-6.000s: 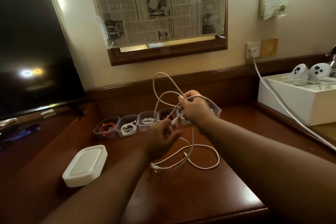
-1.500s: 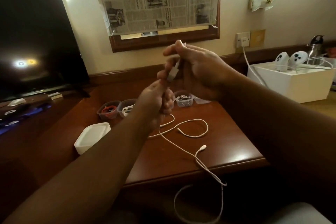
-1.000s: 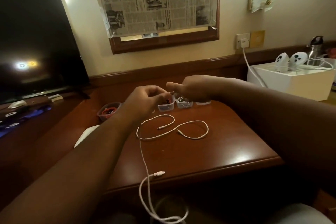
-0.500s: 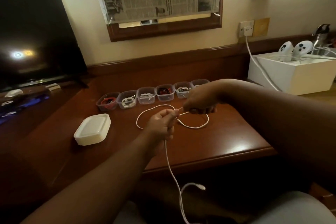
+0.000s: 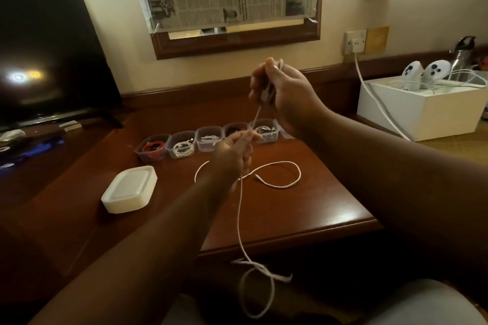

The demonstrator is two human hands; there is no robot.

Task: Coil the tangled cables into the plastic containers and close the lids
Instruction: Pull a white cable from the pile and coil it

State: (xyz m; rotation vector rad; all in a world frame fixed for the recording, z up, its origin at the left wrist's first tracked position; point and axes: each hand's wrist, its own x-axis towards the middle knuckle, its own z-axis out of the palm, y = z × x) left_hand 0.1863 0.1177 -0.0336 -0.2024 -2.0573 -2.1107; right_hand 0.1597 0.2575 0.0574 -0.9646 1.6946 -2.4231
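Note:
My right hand (image 5: 285, 92) is raised above the table and grips one end of a white cable (image 5: 239, 219), with a small loop of it over the fingers. My left hand (image 5: 233, 152) pinches the same cable lower down. From there the cable hangs past the table's front edge and ends in a blurred loop. A second white cable (image 5: 287, 182) lies in a loose curve on the wooden table (image 5: 303, 216). Behind my hands a row of several small clear containers (image 5: 208, 138) holds coiled cables, one of them red.
A stack of white lids (image 5: 129, 188) sits at the left of the table. A dark TV screen (image 5: 45, 42) stands at the far left. A white box (image 5: 422, 105) with two white controllers stands at the right, and a cable runs from it to a wall socket (image 5: 355, 42).
My right hand has risen from table height with the cable end, and my left hand has moved up and back along the cable. The hanging tail has swung and looped below the edge.

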